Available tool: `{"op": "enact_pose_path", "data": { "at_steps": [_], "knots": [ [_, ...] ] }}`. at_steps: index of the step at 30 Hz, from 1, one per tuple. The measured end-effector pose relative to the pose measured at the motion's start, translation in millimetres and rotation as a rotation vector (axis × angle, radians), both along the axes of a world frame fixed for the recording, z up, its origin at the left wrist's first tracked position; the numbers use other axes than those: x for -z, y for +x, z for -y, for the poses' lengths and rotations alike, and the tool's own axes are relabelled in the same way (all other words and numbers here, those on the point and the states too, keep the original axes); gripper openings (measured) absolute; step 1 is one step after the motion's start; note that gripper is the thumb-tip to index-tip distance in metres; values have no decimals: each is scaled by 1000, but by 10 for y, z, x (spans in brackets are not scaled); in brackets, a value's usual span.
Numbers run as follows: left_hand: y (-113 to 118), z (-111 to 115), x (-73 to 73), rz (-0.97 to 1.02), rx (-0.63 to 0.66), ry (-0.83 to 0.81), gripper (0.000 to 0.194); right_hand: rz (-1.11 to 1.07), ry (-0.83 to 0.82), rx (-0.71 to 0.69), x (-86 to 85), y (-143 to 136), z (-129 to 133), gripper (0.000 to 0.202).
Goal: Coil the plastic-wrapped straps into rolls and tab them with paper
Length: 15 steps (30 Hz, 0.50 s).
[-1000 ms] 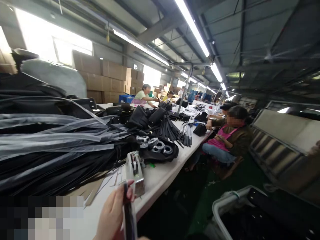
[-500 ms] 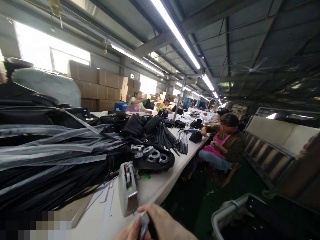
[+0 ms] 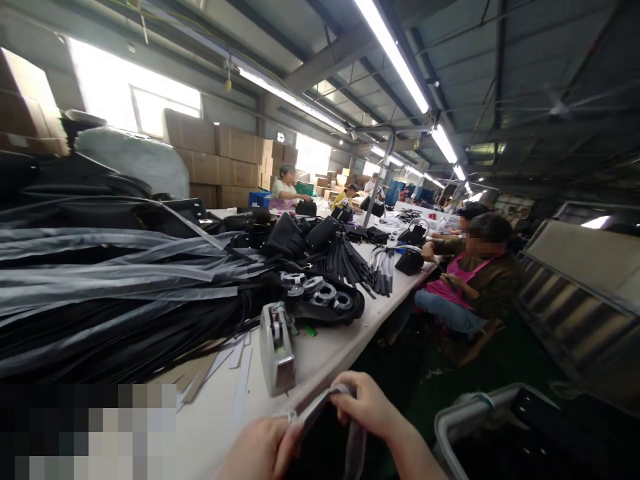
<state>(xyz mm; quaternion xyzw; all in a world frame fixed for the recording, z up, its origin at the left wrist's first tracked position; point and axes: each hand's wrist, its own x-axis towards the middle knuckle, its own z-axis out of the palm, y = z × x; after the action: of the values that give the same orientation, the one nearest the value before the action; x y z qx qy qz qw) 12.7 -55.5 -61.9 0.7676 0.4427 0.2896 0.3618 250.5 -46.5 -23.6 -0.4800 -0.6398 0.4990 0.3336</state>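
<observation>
At the bottom of the head view, my left hand (image 3: 263,448) grips one end of a strap wrapped in greyish film (image 3: 314,408). My right hand (image 3: 369,405) pinches the same strap further along, and its loose end hangs down below the fingers. Both hands are over the table's near edge. Just beyond them on the white table (image 3: 327,353) stands a pale grey device (image 3: 277,353) with a slotted top, perhaps a tape dispenser. Behind it, several wrapped coils (image 3: 326,293) lie on a black piece.
Long black strips with grey film (image 3: 110,280) pile up on the left. Black bags (image 3: 285,235) and a fan of black straps (image 3: 345,267) lie further back. A co-worker in a pink apron (image 3: 453,280) sits at the right. A bin (image 3: 443,427) with black pieces stands lower right.
My hands have drawn apart, the right one moving up and right, so a length of strap now shows between them. The whole view has shifted, with the scene sliding right.
</observation>
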Motion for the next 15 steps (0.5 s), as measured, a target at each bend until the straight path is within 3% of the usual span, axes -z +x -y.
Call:
{"op": "enact_pose_path", "data": {
  "at_steps": [2,4,6,8,12,13,15],
  "knots": [
    [126,46,-118,110,51,-412,73,122,197,101,25,0,-72,28],
    [224,59,-248,330,74,-722,78,82,242,-43,92,-94,-33,42],
    [276,45,-395,583,43,-892,74,-51,143,-207,229,-247,47,42],
    [273,17,-571,804,-41,-986,64,-159,67,-194,424,-408,87,41],
    [151,-69,-952,1063,-88,-1020,48,-123,143,148,762,-621,15,48],
    [114,-105,-1017,1096,-89,-948,46,-97,121,152,795,-655,15,53],
    [49,-199,-1054,1100,-146,-639,45,-74,-38,-34,769,-711,98,60]
  ]
}}
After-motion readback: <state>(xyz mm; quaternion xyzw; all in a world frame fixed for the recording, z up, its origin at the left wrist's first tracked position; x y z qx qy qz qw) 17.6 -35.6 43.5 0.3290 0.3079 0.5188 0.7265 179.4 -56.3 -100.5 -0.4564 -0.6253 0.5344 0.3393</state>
